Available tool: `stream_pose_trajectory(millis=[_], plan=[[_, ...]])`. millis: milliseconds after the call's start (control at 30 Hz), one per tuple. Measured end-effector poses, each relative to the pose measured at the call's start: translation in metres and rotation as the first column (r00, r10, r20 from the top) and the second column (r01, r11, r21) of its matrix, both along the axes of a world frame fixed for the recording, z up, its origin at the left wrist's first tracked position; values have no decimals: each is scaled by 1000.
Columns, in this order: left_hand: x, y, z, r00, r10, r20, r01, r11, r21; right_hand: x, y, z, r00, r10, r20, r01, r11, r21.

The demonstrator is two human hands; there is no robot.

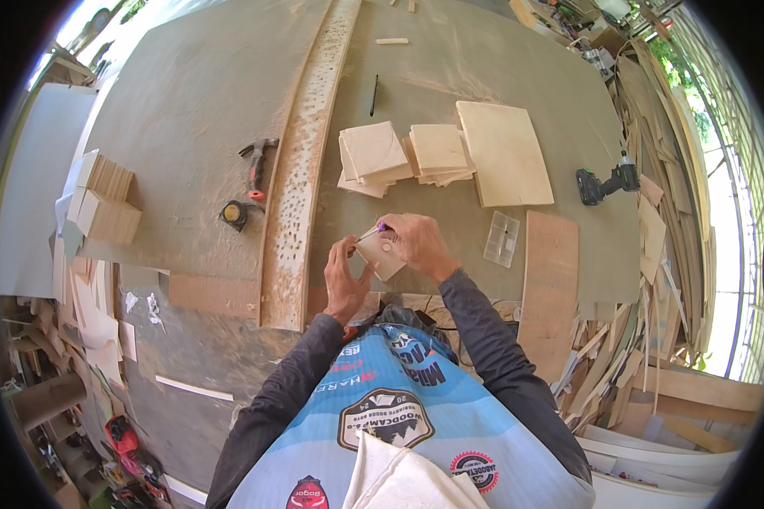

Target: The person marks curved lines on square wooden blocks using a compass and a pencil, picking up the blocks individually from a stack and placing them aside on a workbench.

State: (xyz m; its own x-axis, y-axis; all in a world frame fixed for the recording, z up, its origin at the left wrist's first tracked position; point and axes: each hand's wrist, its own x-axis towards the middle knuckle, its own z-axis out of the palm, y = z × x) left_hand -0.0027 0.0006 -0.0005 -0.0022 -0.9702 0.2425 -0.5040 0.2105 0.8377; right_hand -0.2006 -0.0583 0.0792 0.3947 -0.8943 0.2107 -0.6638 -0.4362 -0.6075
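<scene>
At the table's near edge, a small square wooden board (388, 266) with a round mark on it lies between my hands. My left hand (345, 282) is closed at its left side, thumb and fingers against the edge. My right hand (421, 246) is closed round a thin tool with a purple handle (383, 226), which looks like a screwdriver. Its slim shaft slants down to the left, its tip close to my left fingertips. Whether a screw sits at the tip is too small to tell.
Ahead stand stacks of square boards (373, 151) and a larger panel (505, 157). A clear compartment box (502, 238) and cordless drill (607, 180) lie right. Left are a long dusty perforated rail (308, 161), a hammer (257, 168), a tape measure (234, 215) and stacked blocks (106, 199).
</scene>
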Motion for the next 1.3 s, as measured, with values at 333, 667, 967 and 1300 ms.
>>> stream_pose_trajectory(millis=[333, 667, 967, 1300], plan=[[-1, 1, -11, 999, 12, -50, -13, 1000, -22, 6, -54, -1, 982, 183, -53, -186, 981, -59], [-2, 1, 4, 991, -43, 129, 46, 999, -21, -21, -20, 36, 993, 33, 110, -25, 997, -66], [-13, -17, 37, 949, -209, 236, 191, 977, 96, -100, 92, 8, 765, -567, 307, 535, 824, 189], [-78, -155, 96, 920, -226, 320, 319, 908, -274, -91, 145, -38, 482, -745, 461, 727, 634, 264]])
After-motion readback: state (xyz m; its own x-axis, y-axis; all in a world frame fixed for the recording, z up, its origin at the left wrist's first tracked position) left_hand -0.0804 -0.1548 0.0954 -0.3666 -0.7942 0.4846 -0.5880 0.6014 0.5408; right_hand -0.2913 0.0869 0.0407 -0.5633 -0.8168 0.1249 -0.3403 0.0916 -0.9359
